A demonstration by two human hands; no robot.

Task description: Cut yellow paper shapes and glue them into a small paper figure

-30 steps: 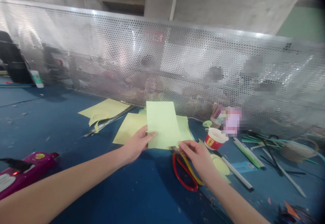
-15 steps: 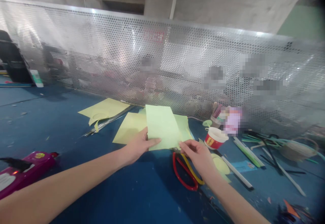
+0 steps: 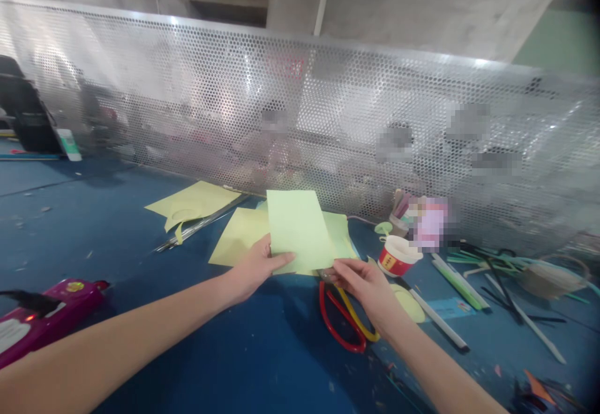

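A pale green sheet of paper (image 3: 297, 226) is raised above the table, tilted toward me. My left hand (image 3: 260, 267) pinches its lower left edge, thumb on the front face. At the lower right corner, the fingers of my right hand (image 3: 363, 282) are closed on the paper, their tips partly hidden. Behind the sheet lie a yellow sheet (image 3: 239, 239) and another green sheet (image 3: 338, 229). Just below my right hand rest scissors with red and yellow handles (image 3: 342, 320); their blades are mostly hidden.
A red and white paper cup (image 3: 398, 256) stands right of my right hand, near a round yellow paper piece (image 3: 409, 303) and a white pen (image 3: 440, 320). A purple power strip (image 3: 56, 314) lies left. A perforated metal screen (image 3: 197, 101) borders the table's back.
The green sheet has shifted slightly up and to the left at its top. Both hands keep nearly the same places and their hold on it.
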